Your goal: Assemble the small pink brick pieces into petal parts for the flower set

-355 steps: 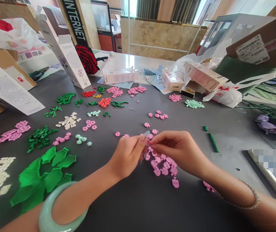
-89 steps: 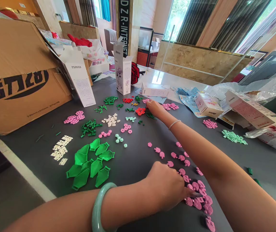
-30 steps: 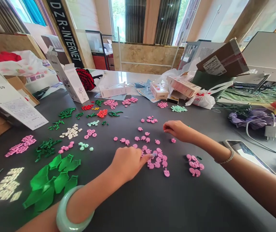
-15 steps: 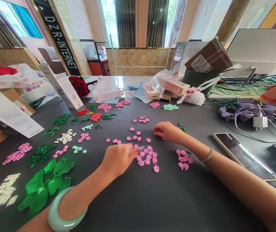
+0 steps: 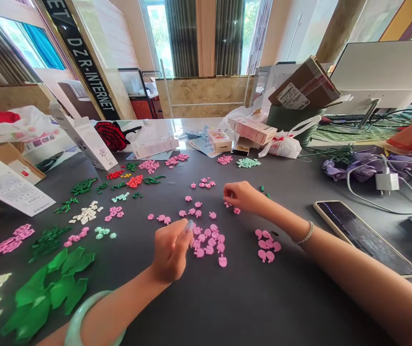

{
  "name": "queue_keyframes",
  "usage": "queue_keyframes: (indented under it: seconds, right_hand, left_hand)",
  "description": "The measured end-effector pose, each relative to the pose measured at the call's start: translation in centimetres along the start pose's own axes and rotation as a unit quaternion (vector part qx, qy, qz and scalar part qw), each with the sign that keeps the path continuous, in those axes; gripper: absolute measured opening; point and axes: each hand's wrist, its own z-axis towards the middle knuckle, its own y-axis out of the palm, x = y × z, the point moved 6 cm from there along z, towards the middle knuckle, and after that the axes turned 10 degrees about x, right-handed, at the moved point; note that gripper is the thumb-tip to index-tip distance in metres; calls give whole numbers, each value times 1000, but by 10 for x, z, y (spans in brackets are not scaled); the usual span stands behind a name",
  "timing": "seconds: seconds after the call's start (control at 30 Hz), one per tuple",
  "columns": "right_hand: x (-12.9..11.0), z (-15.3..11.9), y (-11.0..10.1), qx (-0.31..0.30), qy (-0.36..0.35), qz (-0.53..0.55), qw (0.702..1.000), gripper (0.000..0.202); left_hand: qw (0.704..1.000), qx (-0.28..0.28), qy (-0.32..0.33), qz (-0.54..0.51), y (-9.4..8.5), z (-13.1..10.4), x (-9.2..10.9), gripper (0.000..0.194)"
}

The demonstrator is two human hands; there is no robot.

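Note:
My left hand (image 5: pixel 172 247), with a green bangle at its wrist, is closed just left of a cluster of round pink pieces (image 5: pixel 211 235); whatever its fingers hold is hidden. My right hand (image 5: pixel 241 196) is closed over the table beyond that cluster, fingertips pointing left and down. Small pink pieces (image 5: pixel 236 210) lie right beneath it, and I cannot make out anything between its fingers. Another group of pink pieces (image 5: pixel 268 245) lies nearer me, below the right forearm. More loose pink pieces (image 5: pixel 191 211) are scattered between and beyond the hands.
Large green pieces (image 5: pixel 47 288) and small piles of green, cream (image 5: pixel 86 212), red and pink pieces cover the left side. A phone (image 5: pixel 366 238), a charger (image 5: pixel 387 181) and purple flowers lie right. White boxes (image 5: pixel 87 139) and a plastic bag (image 5: pixel 283 144) stand behind.
My left hand has drawn back toward me and turned more upright, away from the pink cluster. The right hand stays over nearly the same spot. The whole view has shifted slightly.

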Motion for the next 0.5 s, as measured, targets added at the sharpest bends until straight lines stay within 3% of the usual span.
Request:
queue_keyframes:
  seconds: [0.1,0.2,0.33,0.5]
  right_hand:
    - [1,-2,-13,-12,22,-8,1000,13]
    - [0,-6,-20,-66,22,-12,998,17]
    - [-2,-12,-21,-137,17,-25,990,21]
    - [-8,-15,-15,-168,4,-55,984,22]
  left_hand:
    - [1000,-21,18,0,5,-2,3,45]
    - [999,-34,9,4,11,-2,2,45]
    - [1000,-25,-7,0,22,3,1,44]
    - [999,-28,-17,-7,30,6,4,45]
